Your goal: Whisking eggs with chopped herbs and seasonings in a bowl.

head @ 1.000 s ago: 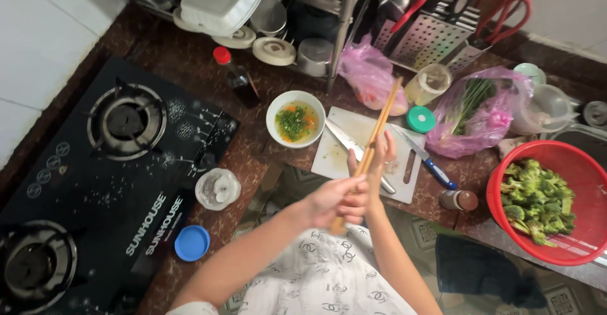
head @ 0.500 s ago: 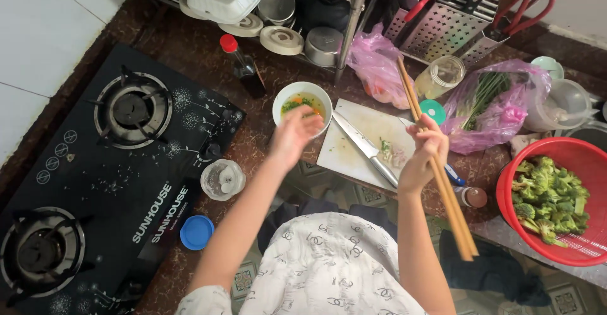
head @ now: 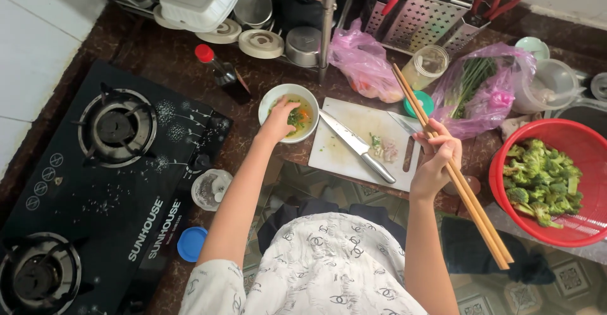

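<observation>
My left hand [head: 279, 121] rests on the near rim of a small white bowl [head: 272, 98] that holds yellow liquid with chopped greens and orange bits. Its fingers reach over the rim. My right hand [head: 435, 160] is closed around a pair of long wooden chopsticks [head: 471, 191], held slanted above the right end of a white cutting board [head: 348, 147]. On the board lie a large kitchen knife [head: 356, 144] and a few chopped scraps [head: 382, 148].
A black two-burner gas stove [head: 110, 182] fills the left. A red colander of broccoli [head: 550, 182] sits at the right. Pink bags [head: 363, 65], one with green stalks [head: 474, 90], a dark sauce bottle [head: 221, 74], a glass jar [head: 212, 188], a blue lid [head: 190, 243] and a dish rack [head: 284, 11] surround the board.
Both hands held the chopsticks together at first. My left hand then let go and moved to the bowl; my right hand carried the chopsticks to the right.
</observation>
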